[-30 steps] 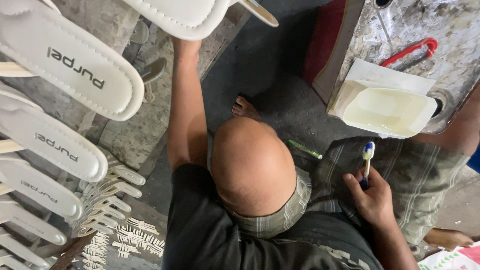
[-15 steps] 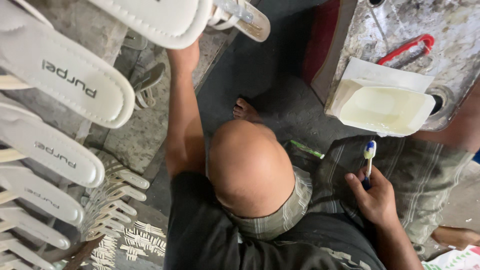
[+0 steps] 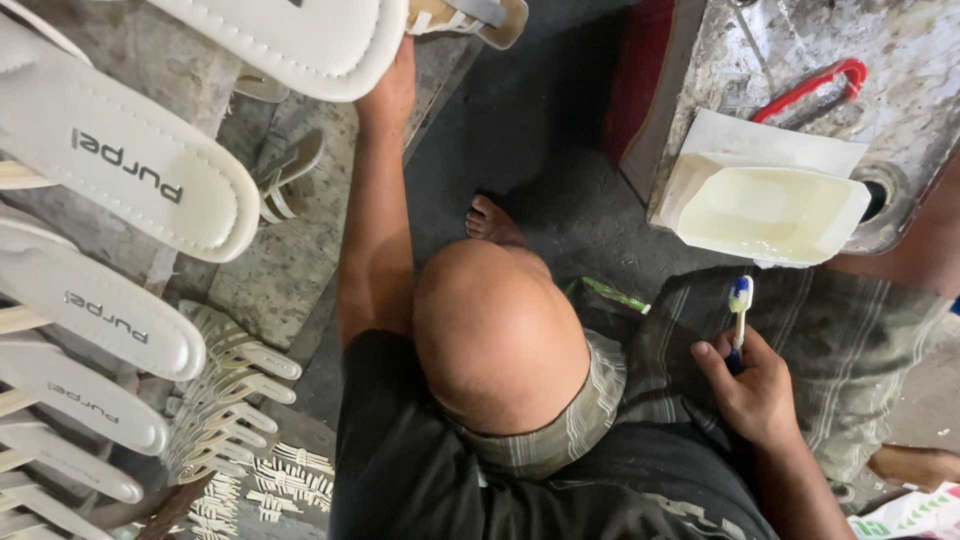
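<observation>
My left hand (image 3: pixel 393 88) reaches far forward and grips a white sandal sole (image 3: pixel 300 40) at the top edge of the view, with a strapped sandal (image 3: pixel 470 15) just beside it. Low on the right, my right hand (image 3: pixel 755 392) is closed around a toothbrush (image 3: pixel 739 305) with a blue and white head, held upright over my striped shorts (image 3: pixel 850 340). My bent knee (image 3: pixel 500 335) fills the middle, and my bare foot (image 3: pixel 490 220) rests on the dark floor beyond it.
A row of white insoles (image 3: pixel 120 170) lies along the left, with stacked sandal straps (image 3: pixel 225 390) below them. A white tub of yellowish liquid (image 3: pixel 770 210) sits on a stained stand (image 3: pixel 900 40) beside a red-handled tool (image 3: pixel 815 88). A green stick (image 3: pixel 615 295) lies on the floor.
My left arm has stretched further forward, carrying the white sole toward the top edge. The insoles now appear lower and larger on the left. My right hand keeps the toothbrush in place.
</observation>
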